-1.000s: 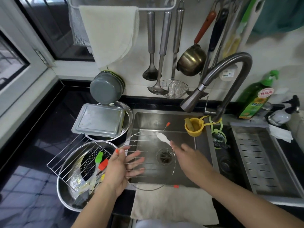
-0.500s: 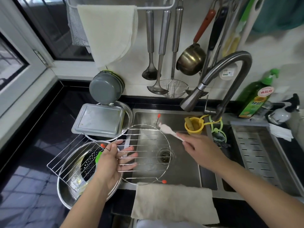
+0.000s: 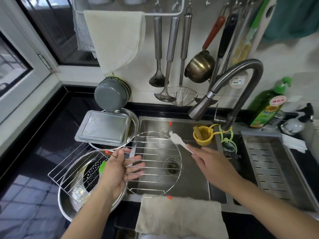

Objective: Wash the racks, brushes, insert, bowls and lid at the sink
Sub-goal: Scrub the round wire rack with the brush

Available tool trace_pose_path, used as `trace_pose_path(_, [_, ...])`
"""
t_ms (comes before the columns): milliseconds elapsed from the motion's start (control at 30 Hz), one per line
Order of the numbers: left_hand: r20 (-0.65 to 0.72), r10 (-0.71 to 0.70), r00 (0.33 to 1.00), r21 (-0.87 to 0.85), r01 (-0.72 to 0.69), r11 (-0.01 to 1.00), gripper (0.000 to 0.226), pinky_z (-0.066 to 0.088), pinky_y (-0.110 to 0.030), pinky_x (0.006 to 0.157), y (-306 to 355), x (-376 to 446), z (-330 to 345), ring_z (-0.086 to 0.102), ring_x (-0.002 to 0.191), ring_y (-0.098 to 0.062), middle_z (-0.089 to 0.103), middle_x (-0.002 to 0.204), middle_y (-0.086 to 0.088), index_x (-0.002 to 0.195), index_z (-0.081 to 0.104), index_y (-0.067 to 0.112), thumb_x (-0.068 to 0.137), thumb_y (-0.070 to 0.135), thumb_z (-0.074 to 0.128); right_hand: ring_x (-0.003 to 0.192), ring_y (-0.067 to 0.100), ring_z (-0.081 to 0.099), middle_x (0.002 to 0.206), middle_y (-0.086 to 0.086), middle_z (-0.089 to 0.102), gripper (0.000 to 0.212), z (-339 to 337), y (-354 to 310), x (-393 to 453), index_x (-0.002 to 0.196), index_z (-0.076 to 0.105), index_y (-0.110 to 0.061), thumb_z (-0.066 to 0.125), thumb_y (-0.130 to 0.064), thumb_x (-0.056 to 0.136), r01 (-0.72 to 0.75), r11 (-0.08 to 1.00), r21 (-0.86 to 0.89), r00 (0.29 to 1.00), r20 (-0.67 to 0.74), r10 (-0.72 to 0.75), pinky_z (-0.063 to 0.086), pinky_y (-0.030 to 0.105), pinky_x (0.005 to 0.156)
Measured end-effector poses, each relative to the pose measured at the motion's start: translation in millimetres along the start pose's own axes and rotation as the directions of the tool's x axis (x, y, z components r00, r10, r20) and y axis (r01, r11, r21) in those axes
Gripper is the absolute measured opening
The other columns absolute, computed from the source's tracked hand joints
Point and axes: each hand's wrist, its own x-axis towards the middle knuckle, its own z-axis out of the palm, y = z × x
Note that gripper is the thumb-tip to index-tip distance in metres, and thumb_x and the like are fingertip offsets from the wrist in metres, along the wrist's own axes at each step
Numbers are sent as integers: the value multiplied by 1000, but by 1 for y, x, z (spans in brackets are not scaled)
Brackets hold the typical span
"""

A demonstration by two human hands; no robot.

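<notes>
My left hand (image 3: 120, 166) holds a round wire rack (image 3: 155, 163) with red feet by its left edge, level over the sink (image 3: 198, 183). My right hand (image 3: 212, 163) grips the handle of a white brush (image 3: 177, 141) whose head touches the rack's far rim. A square wire rack (image 3: 76, 164) lies tilted over a large steel bowl (image 3: 69, 209). That bowl holds a perforated insert (image 3: 93, 171) and a green brush (image 3: 102, 167). A flat steel lid (image 3: 103, 126) rests on a second bowl (image 3: 133, 123).
The faucet (image 3: 241, 78) arches over the sink's back right with no water running. A yellow cup (image 3: 203, 135) hangs beside it. A cloth (image 3: 179, 214) drapes the sink's front edge. Dish soap (image 3: 265, 107), a grey pot (image 3: 108, 95) and hanging utensils (image 3: 170, 57) line the back wall.
My left hand has raised the round rack level over the sink. My right hand has taken the white brush from the sink and set its head on the rack's far rim.
</notes>
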Motion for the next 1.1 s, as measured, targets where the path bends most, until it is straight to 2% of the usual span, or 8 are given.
trace_pose_path(200, [-16, 91, 996, 23, -91, 996, 30, 64, -47, 61, -23, -11, 30, 76, 82, -41, 75, 108, -22, 115, 57, 17, 114, 33, 31, 95, 8, 57, 120, -7, 61, 45, 17, -64, 4, 153, 37, -39, 39, -28, 109, 35, 992, 125, 995, 84, -45, 44, 24, 71])
trace_pose_path(300, [-41, 157, 987, -25, -158, 987, 30, 64, -43, 61, -30, -18, 44, 77, 87, -37, 72, 117, -18, 123, 55, 17, 114, 32, 32, 93, 13, 60, 114, -3, 62, 49, 18, -68, 13, 153, 29, -40, 39, -23, 108, -90, 985, 146, 995, 42, 85, 53, 32, 71])
trace_pose_path(500, [-45, 151, 988, -148, -156, 977, 33, 58, -56, 91, -40, -25, 67, 72, 102, -34, 72, 119, -21, 124, 63, 26, 115, 23, 31, 113, 29, 57, 129, 4, 49, 58, 57, -123, 12, 158, 16, -36, 37, -22, 105, -101, 982, 158, 991, 101, 85, 48, 39, 87])
trace_pose_path(567, [-52, 144, 988, -185, -151, 971, 34, 61, -46, 78, -39, -25, 67, 72, 94, -28, 72, 118, -24, 127, 62, 24, 115, 23, 31, 110, 29, 57, 129, 4, 47, 64, 59, -117, 14, 158, 12, -36, 40, -19, 103, -54, 994, 98, 991, 124, 42, 49, 40, 86])
trace_pose_path(700, [-66, 135, 989, -262, -148, 954, 36, 65, -45, 70, -32, -24, 60, 76, 101, -35, 75, 117, -15, 139, 53, 26, 115, 31, 26, 114, 27, 58, 136, 10, 50, 79, 50, -89, 19, 161, -1, -30, 49, -14, 103, -316, 948, -37, 947, 44, 318, 53, 39, 91])
trace_pose_path(867, [-64, 75, 995, -273, -89, 958, 34, 60, -40, 75, -37, -23, 60, 75, 94, -26, 76, 113, -15, 139, 54, 24, 115, 27, 30, 114, 31, 56, 131, 4, 50, 59, 58, -126, 7, 157, 16, -41, 37, -23, 105, -48, 985, 164, 980, 199, 14, 49, 42, 90])
trace_pose_path(1033, [-69, 129, 989, -273, -143, 951, 35, 66, -46, 73, -35, -22, 53, 76, 102, -34, 76, 117, -14, 139, 51, 28, 114, 31, 27, 110, 30, 59, 134, 14, 49, 79, 51, -101, 18, 161, -1, -26, 46, -5, 101, -324, 944, -55, 936, 123, 329, 50, 37, 82])
trace_pose_path(1100, [-55, 122, 991, -272, -132, 953, 34, 64, -43, 71, -37, -22, 54, 77, 96, -29, 76, 114, -14, 138, 53, 29, 114, 30, 28, 112, 32, 58, 131, 11, 50, 70, 52, -117, 13, 160, 8, -28, 42, -11, 101, -210, 977, 37, 967, 154, 202, 48, 39, 83])
